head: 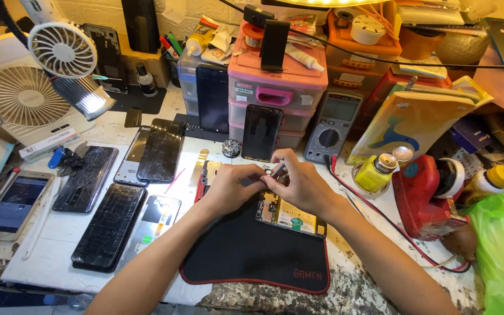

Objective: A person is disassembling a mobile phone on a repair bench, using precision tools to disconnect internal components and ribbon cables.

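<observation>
On black mat (246,256) at bench centre lay opened phone (290,214), back off, board up for access. Your left hand (228,188) pinned its top end, grip closed there. Your right hand (301,185) pinched slim tool (277,170), tip angled down at board. Cracked screens (109,224) parked left, clear of work.

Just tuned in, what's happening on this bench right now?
A person is bent over an opened phone lying on a black mat. The left hand steadies its upper end, while the right hand holds a thin metal tool to it. The phone's insides are exposed. Several cracked phones lie on the table to the left.
</observation>
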